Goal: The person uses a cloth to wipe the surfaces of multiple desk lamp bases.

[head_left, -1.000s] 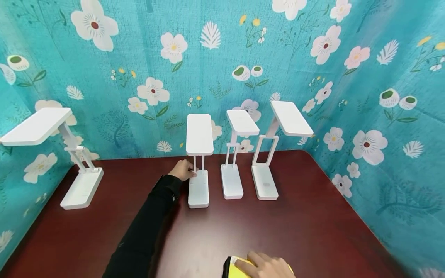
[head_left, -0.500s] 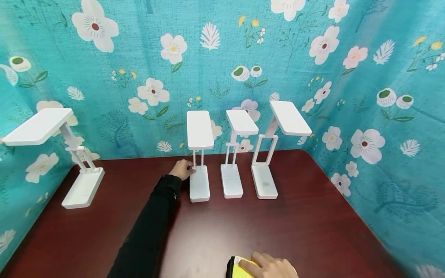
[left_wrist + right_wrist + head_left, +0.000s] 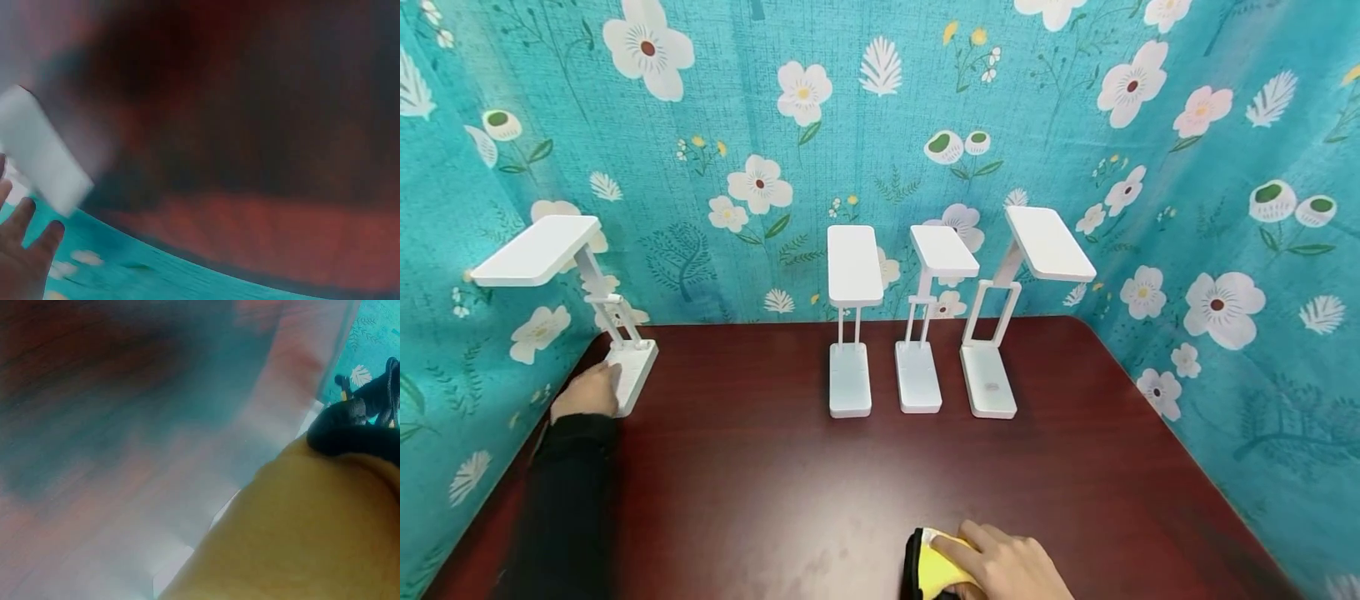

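Note:
At the far left stands a white folding desk lamp (image 3: 634,375) with a flat rectangular head. My left hand (image 3: 587,392) is at the left side of its base; in the left wrist view its fingers (image 3: 22,215) are spread and fairly straight beside the blurred white base (image 3: 44,153). Whether they touch it I cannot tell. Low in the head view, my right hand (image 3: 1003,558) grips a bunched yellow cloth (image 3: 938,567) with a black part along its left side. The yellow cloth fills much of the right wrist view and hides the fingers.
Three more white folding lamps stand in a row at the back: one near the middle (image 3: 850,383), one beside it (image 3: 917,379), one to the right (image 3: 988,383). A teal flowered curtain (image 3: 865,167) borders the dark red table (image 3: 760,467).
My left hand has left the middle lamp, which had shifted slightly back, and has swung left to the far-left lamp. My right hand stays low with the cloth. The head view has shifted a little.

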The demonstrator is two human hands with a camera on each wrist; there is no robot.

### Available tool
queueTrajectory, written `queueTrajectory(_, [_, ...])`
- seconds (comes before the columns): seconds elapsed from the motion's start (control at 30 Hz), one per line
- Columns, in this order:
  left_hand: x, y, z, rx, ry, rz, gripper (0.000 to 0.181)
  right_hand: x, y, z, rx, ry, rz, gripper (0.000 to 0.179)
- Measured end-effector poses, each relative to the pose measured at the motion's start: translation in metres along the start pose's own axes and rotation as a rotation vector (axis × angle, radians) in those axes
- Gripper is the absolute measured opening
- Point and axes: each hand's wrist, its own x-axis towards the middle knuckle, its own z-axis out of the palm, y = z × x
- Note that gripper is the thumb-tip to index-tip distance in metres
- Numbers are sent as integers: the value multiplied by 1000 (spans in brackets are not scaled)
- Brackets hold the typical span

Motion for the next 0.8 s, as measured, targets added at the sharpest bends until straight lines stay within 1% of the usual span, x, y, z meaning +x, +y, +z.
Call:
queueTrajectory(0.07, [-11, -13, 2, -7, -18, 12, 40, 0, 0, -2, 9, -15, -5, 54])
queueTrajectory(0.1, [-14, -16, 2, -15, -18, 23, 41, -1, 0, -3, 16, -22, -5, 57])
queueTrajectory(0.17, [-21, -18, 2, -17, -18, 62, 42, -1, -1, -5, 31, -45, 5, 55])
queueTrajectory(0.23, [-25, -16, -1, 5, -41, 95, 43, -2, -2, -6, 53, -83, 27, 53])
queueTrajectory(0.27, [-26, -14, -3, 14, -59, 122, 44, -2, -3, -7, 70, -109, 42, 52])
queueTrajectory(0.33, [-30, -12, -9, 32, -112, 180, 46, -1, -5, -8, 107, -156, 71, 50])
queueTrajectory(0.4, [-35, -9, -13, 20, -151, 242, 47, 0, -7, -8, 130, -171, 81, 50])
queueTrajectory(0.47, [-42, -3, -13, -9, -153, 313, 47, 2, -9, -7, 137, -155, 71, 51])
queueTrajectory(0.53, [-53, 8, -10, -40, -135, 366, 44, 3, -11, -6, 130, -110, 53, 53])
queueTrajectory(0.6, [-68, 24, -6, -60, -99, 414, 40, 4, -12, -5, 122, -70, 38, 56])
queueTrajectory(0.7, [-94, 55, 1, -60, -54, 476, 36, 6, -12, -5, 122, -38, 42, 57])
queueTrajectory(0.77, [-112, 77, 7, -67, -9, 536, 33, 6, -11, -5, 120, -32, 49, 56])
queueTrajectory(0.8, [-120, 89, 11, -76, 22, 578, 31, 6, -11, -5, 117, -32, 55, 55])
